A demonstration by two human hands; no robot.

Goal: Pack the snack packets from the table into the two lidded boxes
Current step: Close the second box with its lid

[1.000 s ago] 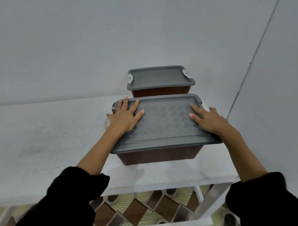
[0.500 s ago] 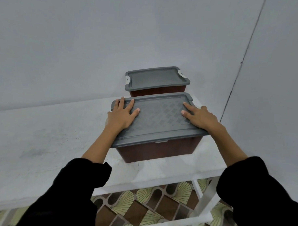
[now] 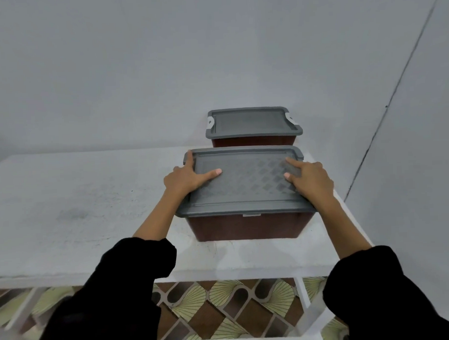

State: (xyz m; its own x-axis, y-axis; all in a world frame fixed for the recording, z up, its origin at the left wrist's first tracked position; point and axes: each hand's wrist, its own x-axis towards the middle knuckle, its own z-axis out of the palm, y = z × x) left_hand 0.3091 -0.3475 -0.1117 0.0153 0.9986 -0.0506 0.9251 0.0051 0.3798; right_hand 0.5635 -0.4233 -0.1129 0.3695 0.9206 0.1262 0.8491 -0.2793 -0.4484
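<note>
A person's left hand (image 3: 185,180) and right hand (image 3: 311,179) held the grey, diamond-patterned plastic lid (image 3: 244,194) of a brown rectangular plastic box (image 3: 245,227) on a white tabletop (image 3: 79,200). Each grip was clamped on a short edge of that lid, with thumb and forefinger on top and the other fingers curled over the side. The lid sat level on the box and covered it fully. Directly behind the box, near but apart, stood a second brown plastic box (image 3: 253,141) against a pale grey wall (image 3: 138,71). It was already covered by a plain grey lid, with white clips (image 3: 291,119) showing at both ends.

No snack packets were visible on the tabletop left of the box or anywhere else, and neither box showed its contents. The packing therefore looked all but finished. What remained was probably seating or latching the lid under the hands. Patterned floor tiles (image 3: 223,309) showed below the box, under the tabletop's front edge.
</note>
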